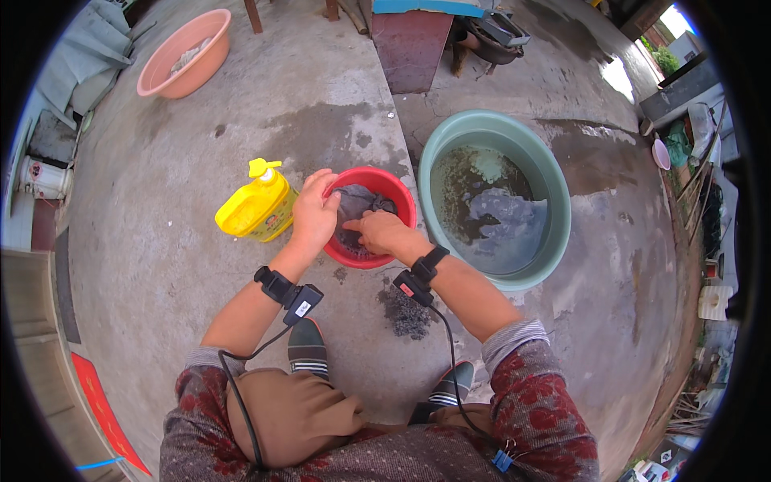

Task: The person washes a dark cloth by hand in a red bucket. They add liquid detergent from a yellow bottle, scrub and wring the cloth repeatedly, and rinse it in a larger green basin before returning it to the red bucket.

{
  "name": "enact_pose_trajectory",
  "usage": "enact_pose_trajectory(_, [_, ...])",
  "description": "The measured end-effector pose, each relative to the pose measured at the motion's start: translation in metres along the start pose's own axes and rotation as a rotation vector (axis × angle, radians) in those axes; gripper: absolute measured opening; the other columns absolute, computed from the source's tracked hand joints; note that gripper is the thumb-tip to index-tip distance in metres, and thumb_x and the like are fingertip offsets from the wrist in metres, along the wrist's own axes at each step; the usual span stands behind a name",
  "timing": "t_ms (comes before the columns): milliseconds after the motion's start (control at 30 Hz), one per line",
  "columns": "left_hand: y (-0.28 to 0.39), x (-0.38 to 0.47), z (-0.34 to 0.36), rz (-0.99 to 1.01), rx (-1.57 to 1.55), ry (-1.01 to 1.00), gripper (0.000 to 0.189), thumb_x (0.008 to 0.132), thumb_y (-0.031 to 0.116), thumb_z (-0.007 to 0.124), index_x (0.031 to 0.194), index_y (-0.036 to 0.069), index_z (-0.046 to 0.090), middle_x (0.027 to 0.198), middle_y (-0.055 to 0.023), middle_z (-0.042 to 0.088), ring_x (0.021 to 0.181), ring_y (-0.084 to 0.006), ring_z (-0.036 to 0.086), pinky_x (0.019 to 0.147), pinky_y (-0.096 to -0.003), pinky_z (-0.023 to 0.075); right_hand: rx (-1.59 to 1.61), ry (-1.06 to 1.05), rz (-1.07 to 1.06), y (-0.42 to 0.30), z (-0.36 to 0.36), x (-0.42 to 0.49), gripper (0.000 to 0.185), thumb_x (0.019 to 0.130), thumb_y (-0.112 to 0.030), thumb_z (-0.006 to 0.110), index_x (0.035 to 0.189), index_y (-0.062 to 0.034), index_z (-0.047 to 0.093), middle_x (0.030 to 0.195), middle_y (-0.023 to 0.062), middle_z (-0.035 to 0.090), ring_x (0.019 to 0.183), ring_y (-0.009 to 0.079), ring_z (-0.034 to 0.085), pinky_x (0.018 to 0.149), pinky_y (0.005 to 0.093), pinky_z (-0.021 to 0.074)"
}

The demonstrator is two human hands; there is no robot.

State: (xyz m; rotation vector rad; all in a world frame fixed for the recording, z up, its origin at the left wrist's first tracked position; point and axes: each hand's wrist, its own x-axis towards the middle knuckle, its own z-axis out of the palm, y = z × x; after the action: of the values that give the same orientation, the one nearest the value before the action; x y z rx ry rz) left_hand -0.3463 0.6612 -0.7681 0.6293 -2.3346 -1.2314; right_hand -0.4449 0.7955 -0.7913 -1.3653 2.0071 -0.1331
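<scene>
A small red plastic basin (409, 202) stands on the concrete floor in front of me. Inside it lies a dark grey wet cloth (355, 202) in murky water. My left hand (314, 208) grips the basin's left rim, its thumb over the edge. Reaching in from the right, my right hand (379, 232) is low inside the basin with its index finger stretched out; its other fingers are curled and their undersides are hidden. A yellow pump bottle (259, 208) of detergent, bearing a label, stands just left of my left hand.
A large green tub (559, 241) of dirty, scummy water stands close on the right. Dark wet debris (409, 316) lies on the floor near my boots. An orange basin (205, 69) with cloth in it is at far left. A blue-topped block (415, 51) stands ahead.
</scene>
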Motion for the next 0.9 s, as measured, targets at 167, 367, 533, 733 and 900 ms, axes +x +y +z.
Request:
enact_pose_trajectory(167, [-0.005, -0.003, -0.005, -0.007, -0.045, -0.017, 0.026, 0.085, -0.002, 0.06, 0.11, 0.001, 0.062, 0.13, -0.0122, 0.055, 0.115, -0.0244, 0.057, 0.088, -0.0313, 0.0513, -0.093, -0.203, 0.071, 0.007, 0.034, 0.037, 0.052, 0.09, -0.013, 0.048, 0.137, -0.0341, 0.051, 0.134, 0.0149, 0.055, 0.12, 0.0352, 0.056, 0.097, 0.0464, 0.0489])
enact_pose_trajectory(367, [-0.013, -0.003, -0.005, -0.033, -0.082, -0.081, 0.022, 0.087, -0.003, 0.059, 0.108, 0.001, 0.064, 0.127, -0.0101, 0.056, 0.115, -0.019, 0.056, 0.091, -0.0295, 0.0493, -0.177, -0.282, -0.023, 0.012, 0.032, 0.052, 0.039, 0.083, -0.008, 0.055, 0.118, -0.0185, 0.068, 0.115, 0.0162, 0.066, 0.108, 0.0352, 0.062, 0.092, 0.0409, 0.0502])
enact_pose_trajectory(533, [-0.014, -0.01, -0.004, -0.11, -0.164, -0.18, 0.021, 0.092, 0.012, 0.059, 0.109, 0.0, 0.065, 0.122, -0.0086, 0.06, 0.113, -0.018, 0.056, 0.094, -0.0306, 0.0458, 0.219, -0.127, -0.15, 0.016, -0.013, 0.02, 0.034, 0.075, -0.01, 0.068, 0.108, -0.0067, 0.07, 0.094, 0.0166, 0.069, 0.088, 0.0282, 0.066, 0.079, 0.0354, 0.0513])
enact_pose_trajectory(733, [0.011, -0.016, 0.008, -0.665, -0.773, -0.361, 0.067, 0.097, 0.062, 0.038, 0.121, 0.004, 0.061, 0.117, -0.0042, 0.062, 0.11, -0.0147, 0.056, 0.098, -0.0316, 0.0412, 1.123, 0.279, -0.267, -0.002, -0.046, -0.027, 0.02, 0.082, -0.02, 0.074, 0.083, -0.0002, 0.07, 0.078, 0.0027, 0.067, 0.074, 0.0096, 0.059, 0.068, 0.0273, 0.0481])
enact_pose_trajectory(900, [0.018, -0.013, 0.019, -0.837, -1.026, -0.275, 0.055, 0.098, 0.056, 0.044, 0.118, 0.007, 0.059, 0.11, -0.0049, 0.064, 0.104, -0.0151, 0.059, 0.089, -0.033, 0.0473, 1.395, 0.516, -0.207, -0.015, -0.023, -0.023, 0.016, 0.084, -0.015, 0.071, 0.084, -0.0002, 0.065, 0.078, 0.0013, 0.064, 0.077, 0.0083, 0.058, 0.072, 0.0259, 0.0482])
